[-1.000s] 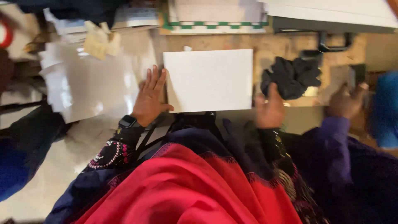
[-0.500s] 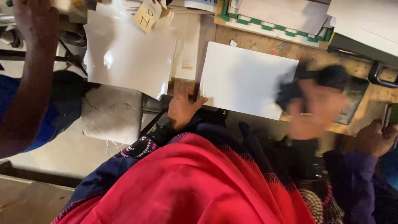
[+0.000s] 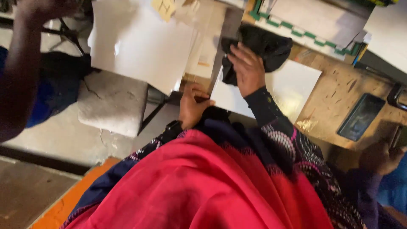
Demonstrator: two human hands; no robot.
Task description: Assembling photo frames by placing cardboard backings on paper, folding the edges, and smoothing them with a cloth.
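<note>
Black cloth (image 3: 258,46) hides the white sheet's (image 3: 292,87) far edge — blurred.

Crowded left and top, open wood to the right

Bare wooden tabletop (image 3: 339,95) lies free between the glossy white square panel (image 3: 292,87) and the dark flat phone (image 3: 361,116); loose white paper sheets (image 3: 140,51) crowd the left.

i see even, fairly dim indoor light; the white sheet (image 3: 292,87) throws soft glare near its lower edge, the black cloth (image 3: 258,46) loses detail, and the tilted view's edges smear with motion blur.
</note>
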